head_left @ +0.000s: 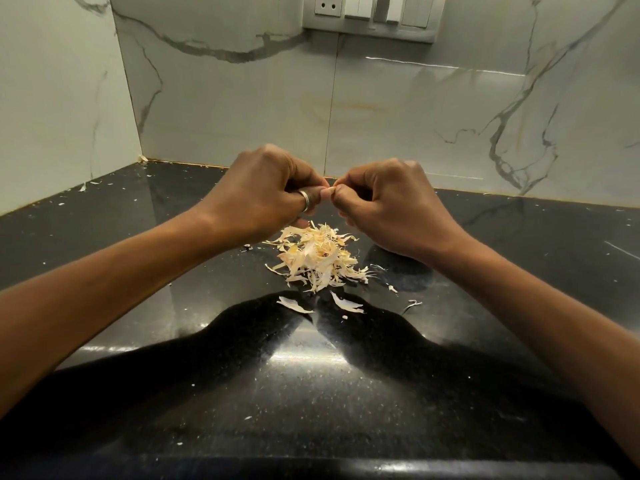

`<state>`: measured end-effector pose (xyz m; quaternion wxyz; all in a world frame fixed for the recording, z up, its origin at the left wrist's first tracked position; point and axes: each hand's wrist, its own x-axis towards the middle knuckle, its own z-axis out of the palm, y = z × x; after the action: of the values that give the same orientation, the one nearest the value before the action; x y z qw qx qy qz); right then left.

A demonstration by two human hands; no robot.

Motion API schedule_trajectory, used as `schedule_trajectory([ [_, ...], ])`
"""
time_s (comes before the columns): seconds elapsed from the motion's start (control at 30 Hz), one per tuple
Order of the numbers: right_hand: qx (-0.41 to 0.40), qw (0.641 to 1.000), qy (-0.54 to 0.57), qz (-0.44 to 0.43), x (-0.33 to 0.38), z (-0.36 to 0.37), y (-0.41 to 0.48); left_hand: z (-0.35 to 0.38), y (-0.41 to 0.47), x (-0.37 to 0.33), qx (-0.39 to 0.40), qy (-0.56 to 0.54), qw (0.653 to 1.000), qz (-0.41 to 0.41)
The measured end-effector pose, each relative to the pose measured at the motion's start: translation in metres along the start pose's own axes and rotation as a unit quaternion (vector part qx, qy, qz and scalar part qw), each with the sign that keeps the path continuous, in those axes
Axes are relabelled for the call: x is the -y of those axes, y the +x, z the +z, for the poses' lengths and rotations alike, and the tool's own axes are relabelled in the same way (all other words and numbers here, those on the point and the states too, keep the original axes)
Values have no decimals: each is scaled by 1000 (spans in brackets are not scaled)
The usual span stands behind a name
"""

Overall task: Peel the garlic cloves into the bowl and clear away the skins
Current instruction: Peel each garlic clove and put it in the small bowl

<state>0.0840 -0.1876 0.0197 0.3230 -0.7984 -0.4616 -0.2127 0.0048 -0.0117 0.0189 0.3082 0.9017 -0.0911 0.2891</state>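
Pinching a tiny pale garlic bit, left hand and right hand both curl tight above skin pile on black counter.

Black speckled countertop, under left hand and right hand; veined marble wall beyond them; switch panel above.

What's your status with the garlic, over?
Left hand and right hand both pinch a small pale garlic bit, mostly hidden. Pale papery skin pile below on glossy black stone counter. No bowl in view.
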Motion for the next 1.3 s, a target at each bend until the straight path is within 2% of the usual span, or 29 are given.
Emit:
schedule_trajectory([
  [0.17, 1, 1000, 6, 6, -1, 1, 0, 0, -1, -1, 10, 27, 999, 36],
  [0.27, 18, 988, 134, 72, -1, -1, 0, 0, -1, -1, -4, -13, 999, 30],
  [0.4, 52, 924, 340, 167, 4, -5, 0, -2, 0, -3, 0, -114, 993, -20],
  [0.5, 62, 884, 415, 208, 4, -8, 3, -4, 0, -5, 20, -224, 971, -76],
  [0.67, 74, 869, 438, 218, 3, -7, 2, -4, 0, -3, -3, -219, 974, -61],
  [0.8, 71, 878, 424, 213, 4, -8, 2, -3, 0, -4, -11, -179, 983, -33],
  [1.0, 73, 891, 396, 208, 4, -6, 1, -3, 0, -6, -10, -198, 979, -49],
  [1.13, 75, 889, 402, 208, 4, -7, 0, -4, -1, -6, -13, -276, 956, -98],
  [1.3, 68, 888, 400, 218, 4, -9, 0, -6, 2, -9, -58, -345, 925, -151],
])
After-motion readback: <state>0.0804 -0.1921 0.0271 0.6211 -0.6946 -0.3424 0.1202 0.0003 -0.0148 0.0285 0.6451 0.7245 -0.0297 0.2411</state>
